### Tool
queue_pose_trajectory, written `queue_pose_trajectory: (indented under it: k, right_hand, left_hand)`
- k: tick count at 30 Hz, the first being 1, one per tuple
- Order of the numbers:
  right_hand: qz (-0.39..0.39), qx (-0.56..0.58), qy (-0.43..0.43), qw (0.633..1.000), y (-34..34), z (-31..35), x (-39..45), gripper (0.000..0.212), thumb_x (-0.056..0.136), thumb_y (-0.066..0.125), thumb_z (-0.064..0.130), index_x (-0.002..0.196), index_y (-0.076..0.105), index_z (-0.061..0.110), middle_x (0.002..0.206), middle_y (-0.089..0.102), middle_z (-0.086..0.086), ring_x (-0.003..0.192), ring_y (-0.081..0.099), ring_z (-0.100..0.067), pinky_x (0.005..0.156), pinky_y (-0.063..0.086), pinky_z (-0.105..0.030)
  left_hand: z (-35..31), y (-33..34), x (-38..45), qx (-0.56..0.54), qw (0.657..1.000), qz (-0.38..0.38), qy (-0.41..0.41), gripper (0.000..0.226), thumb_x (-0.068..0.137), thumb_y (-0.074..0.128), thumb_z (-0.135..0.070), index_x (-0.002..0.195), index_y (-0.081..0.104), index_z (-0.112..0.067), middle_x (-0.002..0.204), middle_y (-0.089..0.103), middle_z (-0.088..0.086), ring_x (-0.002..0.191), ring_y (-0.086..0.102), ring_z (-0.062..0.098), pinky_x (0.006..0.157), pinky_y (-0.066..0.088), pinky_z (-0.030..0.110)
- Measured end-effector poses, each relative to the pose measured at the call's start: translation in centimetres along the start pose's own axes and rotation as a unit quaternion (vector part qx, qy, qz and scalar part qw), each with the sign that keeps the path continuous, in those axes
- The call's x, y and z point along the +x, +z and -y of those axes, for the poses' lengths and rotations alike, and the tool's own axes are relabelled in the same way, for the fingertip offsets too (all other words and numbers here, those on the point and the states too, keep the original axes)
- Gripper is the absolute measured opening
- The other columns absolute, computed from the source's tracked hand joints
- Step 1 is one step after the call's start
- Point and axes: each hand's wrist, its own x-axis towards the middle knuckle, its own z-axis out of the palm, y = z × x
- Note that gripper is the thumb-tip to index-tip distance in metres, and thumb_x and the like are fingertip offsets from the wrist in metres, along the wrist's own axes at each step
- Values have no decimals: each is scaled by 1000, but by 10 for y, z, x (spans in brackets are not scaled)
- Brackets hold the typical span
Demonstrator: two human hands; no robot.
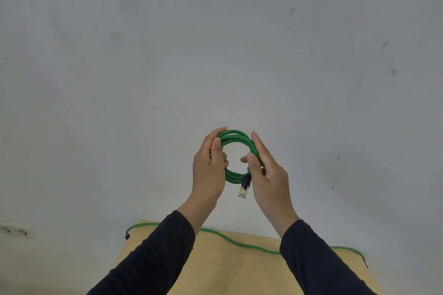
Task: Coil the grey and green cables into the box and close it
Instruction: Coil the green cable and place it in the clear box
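I hold a green cable (236,139) wound into a small coil of several loops, raised in front of a pale wall. My left hand (209,170) grips the coil's left side, my right hand (266,170) pinches its right side. A black-booted plug with a clear tip (244,187) hangs from the bottom of the coil. A second green cable (239,243) lies loose across the wooden table, one end curling off the left corner. No grey cable and no box are in view.
The light wooden table (227,268) sits low in view, partly hidden by my dark sleeves. A pale grey wall (215,43) fills the background. A wall socket (14,231) is at the lower left.
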Motion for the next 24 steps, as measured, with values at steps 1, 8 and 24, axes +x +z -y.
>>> queue_pose_trajectory:
  k: [1,8,24]
  right_hand:
    - [-4,-1,2,1000,2,-1,-3,43,96,44,26,123,33,58,84,62,-3,65,55,-25,65,51,-30]
    - [-42,-33,84,995,14,-24,-52,39,97,43,24,130,41,45,78,58,3,61,51,-11,65,51,-28]
    - [10,-93,321,942,-7,-85,-279,34,94,48,25,117,52,50,100,58,13,81,58,-7,80,54,-39]
  left_hand:
    - [4,-1,-3,3,1000,-1,-8,32,100,32,-23,108,61,-34,61,42,-3,57,41,9,61,41,29]
    - [44,-10,-43,39,996,12,-76,32,100,31,-24,108,58,-38,64,49,-5,64,49,12,68,45,29]
    - [138,-56,-266,207,943,62,-253,30,96,44,-24,122,59,-25,107,66,6,75,63,-8,63,42,4]
